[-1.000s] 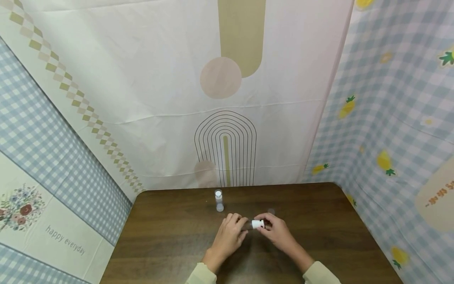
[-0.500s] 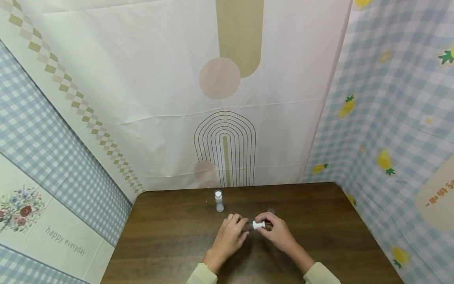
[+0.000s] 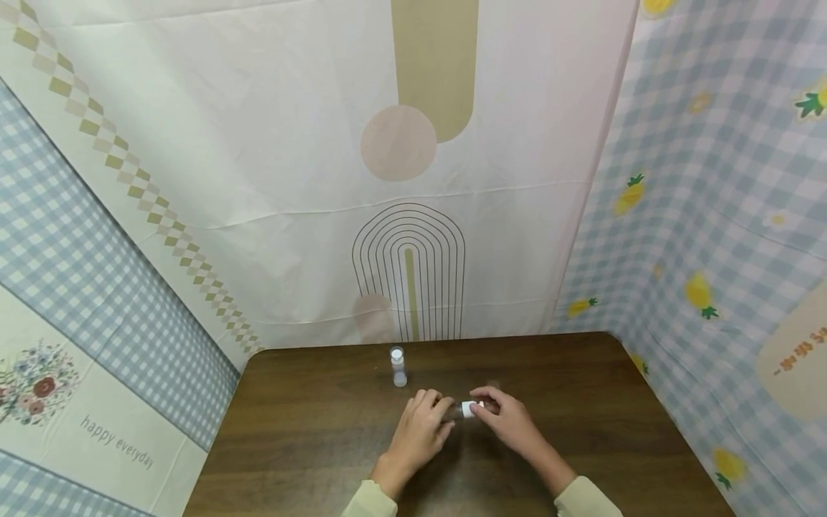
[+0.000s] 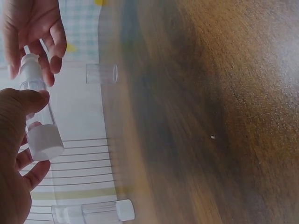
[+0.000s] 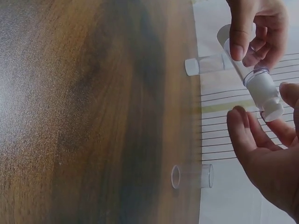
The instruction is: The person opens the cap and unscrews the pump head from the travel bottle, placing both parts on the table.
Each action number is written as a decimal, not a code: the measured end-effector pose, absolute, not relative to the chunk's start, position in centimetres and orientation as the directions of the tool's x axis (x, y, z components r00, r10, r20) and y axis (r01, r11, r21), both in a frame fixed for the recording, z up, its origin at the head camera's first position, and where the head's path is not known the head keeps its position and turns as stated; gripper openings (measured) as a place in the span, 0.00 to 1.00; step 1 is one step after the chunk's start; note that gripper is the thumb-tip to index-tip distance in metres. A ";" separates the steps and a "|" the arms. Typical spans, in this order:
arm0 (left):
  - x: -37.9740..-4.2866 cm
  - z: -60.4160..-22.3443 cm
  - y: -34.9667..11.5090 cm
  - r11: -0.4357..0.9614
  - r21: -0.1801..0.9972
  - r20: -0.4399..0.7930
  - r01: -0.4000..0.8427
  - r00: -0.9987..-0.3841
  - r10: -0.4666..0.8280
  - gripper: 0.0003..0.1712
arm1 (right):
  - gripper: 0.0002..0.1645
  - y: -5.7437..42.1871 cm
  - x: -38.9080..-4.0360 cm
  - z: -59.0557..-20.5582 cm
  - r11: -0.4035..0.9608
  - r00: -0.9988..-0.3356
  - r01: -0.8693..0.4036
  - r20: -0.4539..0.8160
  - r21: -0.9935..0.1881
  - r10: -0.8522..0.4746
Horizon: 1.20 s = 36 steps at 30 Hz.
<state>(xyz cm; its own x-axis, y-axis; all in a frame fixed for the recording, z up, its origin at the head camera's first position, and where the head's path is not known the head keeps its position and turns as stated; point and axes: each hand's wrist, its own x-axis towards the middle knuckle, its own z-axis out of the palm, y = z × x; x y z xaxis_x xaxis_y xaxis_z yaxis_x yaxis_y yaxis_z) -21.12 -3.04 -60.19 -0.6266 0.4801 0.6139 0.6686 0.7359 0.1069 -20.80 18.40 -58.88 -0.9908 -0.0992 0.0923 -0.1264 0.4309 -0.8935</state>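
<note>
My left hand (image 3: 421, 429) grips a clear airless pump bottle (image 4: 46, 114) by its body, thumb on one side and fingers round the other. The bottle is held tilted, its white base (image 4: 45, 142) towards the left palm and its white pump head (image 5: 272, 109) towards the right hand. My right hand (image 3: 510, 425) is around the pump end with fingers loosely spread; its thumb (image 5: 288, 93) is right beside the white collar (image 5: 262, 87). In the left wrist view, gaps show between the right fingers and the pump head.
A second clear bottle (image 3: 398, 368) with a white base stands upright near the table's back edge. A clear cap (image 5: 191, 176) stands on the brown wooden table (image 3: 310, 431), behind the right hand. Patterned cloth hangs behind the table and at both sides.
The right fingers have loosened and spread from the pump end, showing more of the white collar. The left hand keeps its grip, nearly still.
</note>
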 end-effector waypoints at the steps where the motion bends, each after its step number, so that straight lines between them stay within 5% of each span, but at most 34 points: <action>1: -21.1 -60.2 -3.0 0.735 0.106 0.614 0.670 -0.625 0.481 0.26 | 0.14 18.4 -20.8 -58.9 0.421 -0.990 -0.121 0.081 -0.899 -0.111; 8: -21.2 -60.6 -3.0 0.737 0.088 0.622 0.670 -0.615 0.485 0.25 | 0.09 18.4 -20.7 -58.9 0.437 -0.991 -0.112 0.065 -0.892 -0.121; 36: -20.8 -60.7 -3.1 0.745 0.094 0.618 0.660 -0.625 0.476 0.25 | 0.16 18.0 -20.0 -58.7 0.342 -0.989 -0.145 0.123 -0.928 -0.086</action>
